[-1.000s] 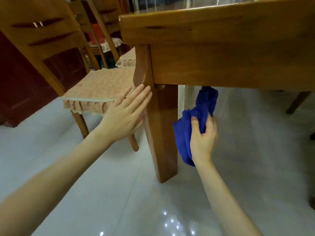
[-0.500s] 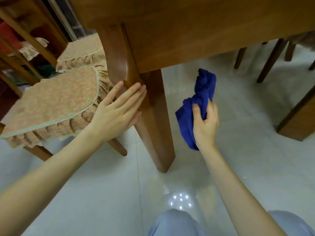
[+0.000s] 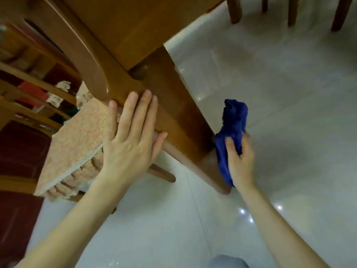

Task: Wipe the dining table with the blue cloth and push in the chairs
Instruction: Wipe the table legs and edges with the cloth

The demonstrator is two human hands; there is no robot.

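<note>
I look down past the wooden dining table's apron (image 3: 135, 31) and its leg (image 3: 179, 120). My left hand (image 3: 131, 138) lies flat against the left face of the leg, fingers together and thumb spread, holding nothing. My right hand (image 3: 239, 159) grips the bunched blue cloth (image 3: 231, 132) against the lower right side of the leg; cloth hangs above and below the fist. A wooden chair with a peach frilled seat cushion (image 3: 77, 144) stands just left of the leg, touching my left hand.
Glossy pale floor tiles (image 3: 280, 93) spread to the right and toward me. Other chair or table legs (image 3: 234, 10) stand at the top right. More wooden chair frames (image 3: 29, 89) and a dark red cabinet (image 3: 17, 151) fill the left. My knee (image 3: 228, 262) shows at the bottom.
My view has tilted further down and closer to the leg. The right hand with the cloth has slid down the leg toward the floor. The left hand stays on the leg.
</note>
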